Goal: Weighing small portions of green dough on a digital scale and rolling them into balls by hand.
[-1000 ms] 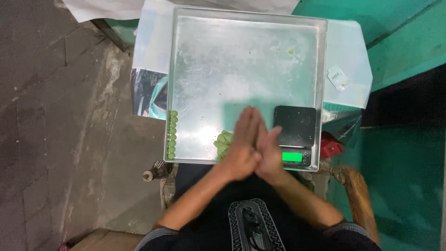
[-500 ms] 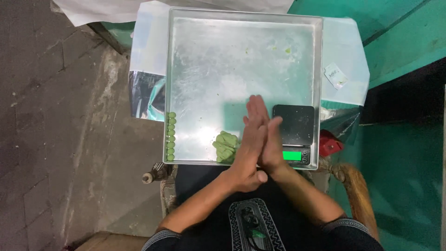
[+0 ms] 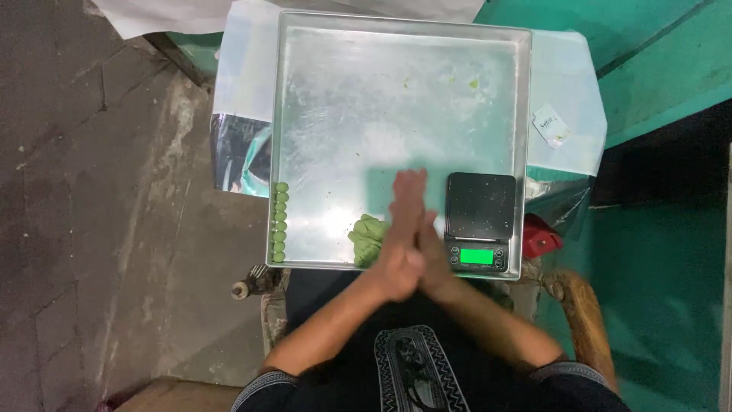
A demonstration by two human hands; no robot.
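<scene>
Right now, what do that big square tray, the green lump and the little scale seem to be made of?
Tray: bare metal, likely aluminium or steel; dull silver sheen, smeared reflections.
Green lump: soft dough-like mass; matte, wrinkled surface.
Scale: probably black plastic; matte top, lit green display.

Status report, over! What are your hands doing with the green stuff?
Left hand and right hand pressed palm to palm over the metal tray. Green dough lump beside them. Row of green balls at tray's left edge. Black scale alongside.
</scene>
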